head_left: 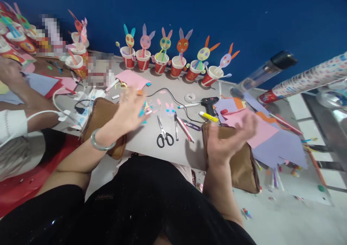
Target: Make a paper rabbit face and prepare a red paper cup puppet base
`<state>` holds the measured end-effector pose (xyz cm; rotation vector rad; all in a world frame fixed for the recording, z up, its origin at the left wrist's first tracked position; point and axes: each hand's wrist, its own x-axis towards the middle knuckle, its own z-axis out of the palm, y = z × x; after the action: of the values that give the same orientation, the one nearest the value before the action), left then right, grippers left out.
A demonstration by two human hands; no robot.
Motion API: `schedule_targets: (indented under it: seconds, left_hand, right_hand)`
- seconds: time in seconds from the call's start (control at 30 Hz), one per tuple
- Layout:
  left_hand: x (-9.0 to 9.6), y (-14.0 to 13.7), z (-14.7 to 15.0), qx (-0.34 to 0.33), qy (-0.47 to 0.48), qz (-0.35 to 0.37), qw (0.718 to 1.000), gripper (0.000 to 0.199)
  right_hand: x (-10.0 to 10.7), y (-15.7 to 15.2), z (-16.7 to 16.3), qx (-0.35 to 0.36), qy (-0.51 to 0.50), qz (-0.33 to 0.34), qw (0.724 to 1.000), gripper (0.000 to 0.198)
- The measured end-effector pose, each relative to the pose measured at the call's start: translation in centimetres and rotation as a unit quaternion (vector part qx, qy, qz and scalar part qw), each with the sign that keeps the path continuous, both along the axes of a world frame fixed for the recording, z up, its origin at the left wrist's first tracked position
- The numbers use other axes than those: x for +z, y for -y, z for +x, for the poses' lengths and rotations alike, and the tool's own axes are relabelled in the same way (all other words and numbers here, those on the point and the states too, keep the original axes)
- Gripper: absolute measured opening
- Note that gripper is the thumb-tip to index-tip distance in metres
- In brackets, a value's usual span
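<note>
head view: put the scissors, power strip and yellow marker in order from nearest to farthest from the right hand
1. Yellow marker: just left of and beyond the right hand.
2. Scissors: farther left, near mid-view.
3. Power strip: well over to the left.

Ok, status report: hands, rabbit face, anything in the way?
Left hand, right hand: open, nothing visibly held. Paper rabbit face on table, between them. Scissors and pen on its near side.
</note>
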<state>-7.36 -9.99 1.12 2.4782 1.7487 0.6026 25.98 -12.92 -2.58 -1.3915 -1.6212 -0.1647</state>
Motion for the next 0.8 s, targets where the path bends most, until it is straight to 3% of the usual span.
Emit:
schedule_targets:
  seconds: [0.07,0.13,0.17,0.23,0.3,0.4,0.57,0.67,0.8]
  left_hand:
    - [1.3,-0.7,-0.5,0.081,0.077,0.099,0.989,0.064]
    - [1.4,-0.6,0.0,0.051,0.106,0.125,0.985,0.06]
    - [1.0,-0.3,0.6,-0.001,0.099,0.105,0.99,0.055]
    - [-0.4,0.6,2.2,-0.126,0.042,-0.016,0.991,0.038]
    - [-1.9,1.7,3.7,-0.167,-0.009,-0.126,0.978,0.028]
    - [-3.4,2.9,5.1,-0.221,-0.057,-0.165,0.96,0.033]
    - [-3.2,4.1,5.8,-0.297,-0.154,-0.127,0.934,0.055]
    - [-2.6,3.4,5.7,-0.303,-0.178,-0.132,0.927,0.046]
    - [-1.4,0.0,5.5,-0.286,-0.172,-0.198,0.922,0.027]
  right_hand:
    - [0.6,0.4,0.1,-0.024,-0.002,0.069,0.997,0.072]
    - [0.5,1.0,-0.7,0.034,0.034,0.042,0.998,0.054]
    - [0.2,1.3,-1.3,0.077,0.058,-0.003,0.995,0.042]
    - [-0.9,1.7,-2.5,0.142,0.101,-0.096,0.98,0.026]
    - [-2.1,2.1,-3.4,0.18,0.144,-0.177,0.957,0.022]
    - [-3.1,2.5,-4.2,0.196,0.18,-0.257,0.929,0.022]
    - [-3.0,2.6,-4.0,0.181,0.19,-0.287,0.921,0.022]
    - [-2.6,2.2,-3.3,0.152,0.204,-0.278,0.926,0.023]
    - [-2.3,1.9,-2.7,0.129,0.212,-0.267,0.931,0.026]
